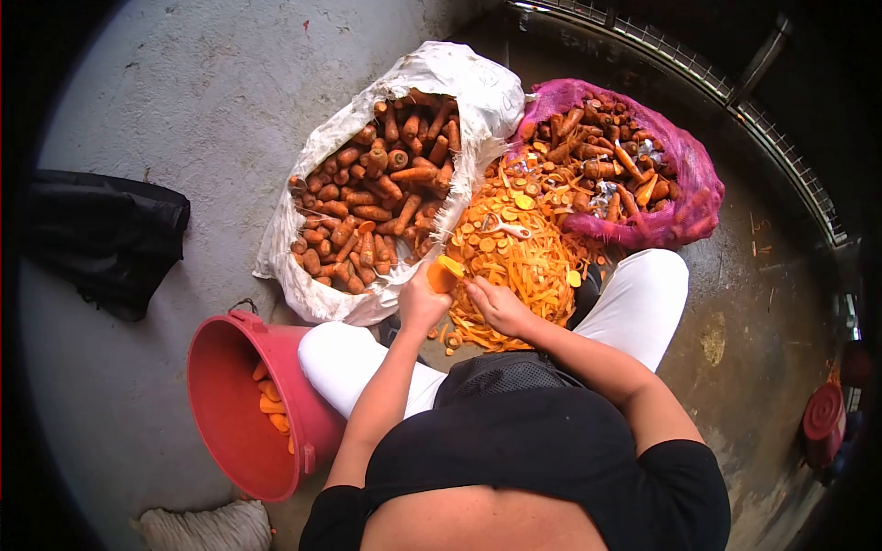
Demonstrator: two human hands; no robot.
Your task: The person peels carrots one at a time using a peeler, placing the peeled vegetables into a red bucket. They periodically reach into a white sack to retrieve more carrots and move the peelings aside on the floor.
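Wrapped round a peeled orange carrot (443, 273) is my left hand (424, 301), near the middle of the view. Just to its right, my right hand (497, 306) has its fingers curled close to the carrot; what it holds, if anything, is too small to make out. Beyond both hands lies a heap of orange peelings and cut carrot ends (514, 266). A white-handled peeler (507, 228) rests on that heap. Behind my left hand, a white sack (473, 87) lies open, full of unpeeled carrots (377, 197).
A pink mesh sack (694, 184) of carrots lies at the back right. The red bucket (322, 386) by my left knee holds peeled carrots (272, 404). Black cloth (106, 234) lies far left, a pale sack (207, 528) at bottom left, and a red container (824, 413) at far right.
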